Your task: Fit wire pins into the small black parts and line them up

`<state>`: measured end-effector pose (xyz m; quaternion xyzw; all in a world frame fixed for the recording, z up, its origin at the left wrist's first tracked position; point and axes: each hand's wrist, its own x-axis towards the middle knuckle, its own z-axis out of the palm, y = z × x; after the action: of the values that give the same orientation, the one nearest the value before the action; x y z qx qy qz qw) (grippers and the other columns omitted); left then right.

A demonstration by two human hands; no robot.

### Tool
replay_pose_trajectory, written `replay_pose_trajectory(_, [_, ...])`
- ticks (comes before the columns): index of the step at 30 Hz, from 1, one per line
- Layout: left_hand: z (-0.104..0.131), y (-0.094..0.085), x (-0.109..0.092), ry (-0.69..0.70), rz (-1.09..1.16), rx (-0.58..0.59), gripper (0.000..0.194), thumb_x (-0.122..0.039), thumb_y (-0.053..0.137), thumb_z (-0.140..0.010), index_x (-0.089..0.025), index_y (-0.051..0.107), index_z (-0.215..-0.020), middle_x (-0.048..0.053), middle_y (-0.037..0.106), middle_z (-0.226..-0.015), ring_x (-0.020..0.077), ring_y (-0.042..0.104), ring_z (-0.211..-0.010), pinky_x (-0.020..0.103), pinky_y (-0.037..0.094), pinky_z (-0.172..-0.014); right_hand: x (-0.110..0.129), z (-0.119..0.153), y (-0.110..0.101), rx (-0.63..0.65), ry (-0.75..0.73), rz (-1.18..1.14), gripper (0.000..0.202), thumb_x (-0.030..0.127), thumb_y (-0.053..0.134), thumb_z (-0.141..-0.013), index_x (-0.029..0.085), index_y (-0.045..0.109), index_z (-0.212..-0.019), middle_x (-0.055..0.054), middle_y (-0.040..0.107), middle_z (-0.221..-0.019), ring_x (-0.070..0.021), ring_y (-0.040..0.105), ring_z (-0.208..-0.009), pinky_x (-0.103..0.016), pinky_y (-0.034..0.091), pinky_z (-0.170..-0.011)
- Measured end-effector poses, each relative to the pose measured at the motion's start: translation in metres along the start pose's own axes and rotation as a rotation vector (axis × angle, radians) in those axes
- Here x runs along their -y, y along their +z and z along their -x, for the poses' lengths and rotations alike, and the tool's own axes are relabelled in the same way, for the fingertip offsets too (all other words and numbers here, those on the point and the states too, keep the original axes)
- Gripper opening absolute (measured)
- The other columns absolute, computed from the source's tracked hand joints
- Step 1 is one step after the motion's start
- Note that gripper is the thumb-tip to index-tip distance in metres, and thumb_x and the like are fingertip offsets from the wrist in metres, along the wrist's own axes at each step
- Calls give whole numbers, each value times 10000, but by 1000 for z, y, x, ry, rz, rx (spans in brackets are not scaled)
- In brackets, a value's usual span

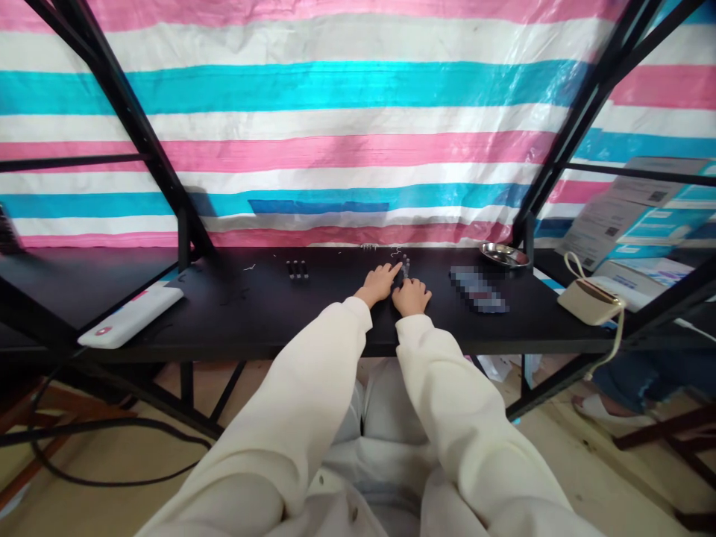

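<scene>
A small upright cluster of grey balls and short rods (406,265) lies on the black tabletop, just beyond my hands. My left hand (378,285) rests palm down to its left, fingers stretched out, with the index fingertip at the cluster's side. Close by, my right hand (412,297) lies at the near end of the cluster, its fingers apart and slightly bent. Whether its fingertips touch the pieces is too small to tell. Further left stand three short dark rods with silver balls at their ends (297,269), side by side.
Small silver pieces (369,247) line the table's back edge. A round metal dish (503,256) and a blurred-out dark flat object (478,289) are at right, with a beige pouch (591,300) beyond. A long white case (131,316) lies left. Black frame posts (151,153) flank the table.
</scene>
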<state>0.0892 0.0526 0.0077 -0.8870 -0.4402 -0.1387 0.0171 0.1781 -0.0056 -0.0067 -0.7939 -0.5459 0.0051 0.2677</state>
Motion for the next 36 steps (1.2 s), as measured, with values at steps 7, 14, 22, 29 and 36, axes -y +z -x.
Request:
replay_pose_trajectory(7, [-2,5,-1,-70,129,-148,299,-165,465,-838,-215,573,-1112,85,629,-1018,210,577,-938,305,430,-772,1,-1,2,20,-8,-15,379,243,425,-814,117,589,-1131,-188,528,-1212,-301,415,-1167,-496,250,-970])
replay_pose_trajectory(14, [18,-1,23,-227,416,-308,140,-231,577,-789,-216,635,-916,30,674,-810,164,609,-759,271,444,-706,-1,-3,7,107,-18,28,457,329,360,-880,136,499,-1270,-145,390,-1400,-304,267,-1315,-541,156,-1044])
replay_pose_trajectory(22, [64,-5,58,-482,804,-526,147,-251,587,-755,-153,596,-864,11,633,-686,106,581,-569,227,471,-584,3,-6,8,249,-7,98,572,437,222,-920,169,303,-1418,-112,204,-1501,-317,119,-1373,-553,53,-1068])
replay_pose_trajectory(29, [76,-14,53,-529,848,-560,149,-255,591,-747,-147,585,-850,10,639,-685,84,552,-488,219,464,-555,3,-10,8,271,0,131,604,445,202,-912,145,254,-1434,-120,187,-1504,-304,96,-1380,-567,56,-1069])
replay_pose_trajectory(36, [77,-14,53,-513,845,-545,133,-244,584,-749,-148,586,-840,12,640,-686,83,547,-477,212,453,-529,1,-8,9,283,-14,127,608,439,200,-913,126,254,-1432,-113,186,-1505,-285,115,-1379,-553,56,-1079])
